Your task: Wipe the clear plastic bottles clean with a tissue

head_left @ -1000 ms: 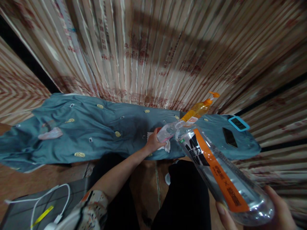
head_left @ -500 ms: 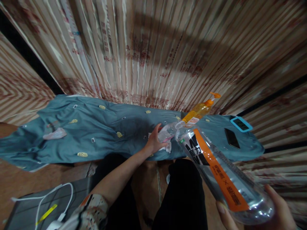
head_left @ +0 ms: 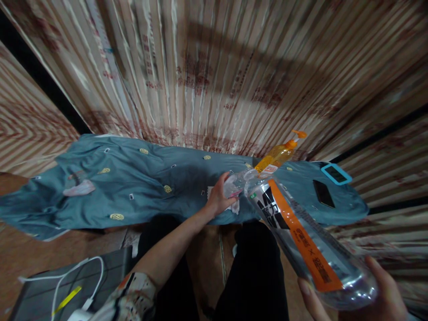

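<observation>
My right hand grips the base of a large clear plastic bottle with an orange and black label, tilted so its neck points away toward the table. My left hand reaches out over the teal cloth and is closed round a small clear container that meets the big bottle's mouth. A crumpled white tissue lies under that hand. An orange pump bottle stands just behind.
A black phone and a blue-framed device lie on the cloth at the right. A pale pink scrap lies at the left. White cable and a yellow tag sit on a grey surface bottom left. Striped curtains hang behind.
My left hand has closed a little more round the small container. The big bottle stays tilted in my right hand; the view shifted slightly.
</observation>
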Motion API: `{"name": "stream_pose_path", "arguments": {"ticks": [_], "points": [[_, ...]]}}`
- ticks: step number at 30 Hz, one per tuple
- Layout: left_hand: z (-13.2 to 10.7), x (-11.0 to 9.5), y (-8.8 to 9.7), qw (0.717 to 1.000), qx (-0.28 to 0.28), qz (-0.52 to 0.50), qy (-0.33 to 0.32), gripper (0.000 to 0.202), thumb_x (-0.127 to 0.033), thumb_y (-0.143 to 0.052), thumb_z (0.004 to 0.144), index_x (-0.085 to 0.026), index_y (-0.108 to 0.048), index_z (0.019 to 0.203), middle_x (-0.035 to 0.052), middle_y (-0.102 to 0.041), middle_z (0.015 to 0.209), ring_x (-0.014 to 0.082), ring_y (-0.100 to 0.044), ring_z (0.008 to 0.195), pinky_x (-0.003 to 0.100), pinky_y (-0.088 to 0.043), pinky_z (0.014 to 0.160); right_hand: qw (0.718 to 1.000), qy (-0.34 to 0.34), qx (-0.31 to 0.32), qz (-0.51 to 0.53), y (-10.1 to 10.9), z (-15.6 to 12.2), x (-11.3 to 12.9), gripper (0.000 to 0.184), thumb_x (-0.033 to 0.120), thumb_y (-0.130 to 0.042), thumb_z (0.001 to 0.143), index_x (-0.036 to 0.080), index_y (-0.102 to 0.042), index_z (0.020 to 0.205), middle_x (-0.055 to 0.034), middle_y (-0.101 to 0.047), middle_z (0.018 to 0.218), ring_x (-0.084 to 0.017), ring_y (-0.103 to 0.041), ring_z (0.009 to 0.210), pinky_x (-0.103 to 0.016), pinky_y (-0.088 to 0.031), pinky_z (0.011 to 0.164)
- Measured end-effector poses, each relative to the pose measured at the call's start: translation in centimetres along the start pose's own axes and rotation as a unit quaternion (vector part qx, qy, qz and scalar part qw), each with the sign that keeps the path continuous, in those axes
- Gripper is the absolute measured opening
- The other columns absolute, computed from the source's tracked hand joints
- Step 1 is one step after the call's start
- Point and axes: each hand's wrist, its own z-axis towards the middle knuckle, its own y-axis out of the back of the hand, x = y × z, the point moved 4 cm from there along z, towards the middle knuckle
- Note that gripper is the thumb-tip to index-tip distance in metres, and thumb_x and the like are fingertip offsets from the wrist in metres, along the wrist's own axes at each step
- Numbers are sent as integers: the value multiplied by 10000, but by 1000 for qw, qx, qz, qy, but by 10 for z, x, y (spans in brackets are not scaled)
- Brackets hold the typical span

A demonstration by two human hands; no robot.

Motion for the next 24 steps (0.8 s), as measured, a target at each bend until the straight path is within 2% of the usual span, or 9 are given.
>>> {"name": "stream_pose_path", "arguments": {"ticks": [3, 11, 14, 19, 24], "points": [[0, -2, 0, 1000, -2, 4, 1, 893, -154, -818, 649, -204, -411, 1442, 118, -567, 1440, 311, -576, 1308, 477, -453, 1139, 1000, -2, 5, -5, 0, 1, 2, 994, 456, -877, 745, 158, -390, 1559, -170, -484, 1399, -308, -573, 1174, -366, -548, 905], [-1, -2, 1, 1000, -2, 8, 5, 869, -139, -804, 650, -193, -432, 1433, 124, -568, 1435, 315, -570, 1308, 487, -448, 1142, 999, -29, 14, -3, 0, -2, 0, 1003, 483, -862, 751, 144, -379, 1562, -182, -498, 1375, -282, -619, 1033, -285, -549, 653], [-1, 0, 2, 1000, -2, 8, 3, 867, -134, -800, 647, -198, -436, 1432, 124, -563, 1440, 316, -568, 1309, 491, -445, 1142, 999, -31, 9, 5, 0, -3, -1, 1003, 479, -862, 748, 135, -383, 1559, -181, -504, 1368, -285, -615, 1058, -268, -544, 636], [-1, 5, 2, 1000, -1, 6, 6, 863, -125, -796, 639, -198, -443, 1422, 128, -575, 1426, 313, -578, 1297, 489, -447, 1136, 999, -1, 0, -37, 0, 1, 5, 945, 483, -838, 779, 131, -411, 1545, -156, -583, 1205, -243, -632, 916, -279, -544, 627], [-2, 12, 2, 1000, -6, 12, 22, 867, -119, -798, 636, -220, -441, 1419, 113, -590, 1415, 304, -583, 1292, 479, -452, 1129, 998, 51, -8, -33, -2, 4, 8, 937, 444, -848, 772, 114, -420, 1538, -137, -590, 1091, -245, -622, 922, -254, -512, 587]]}}
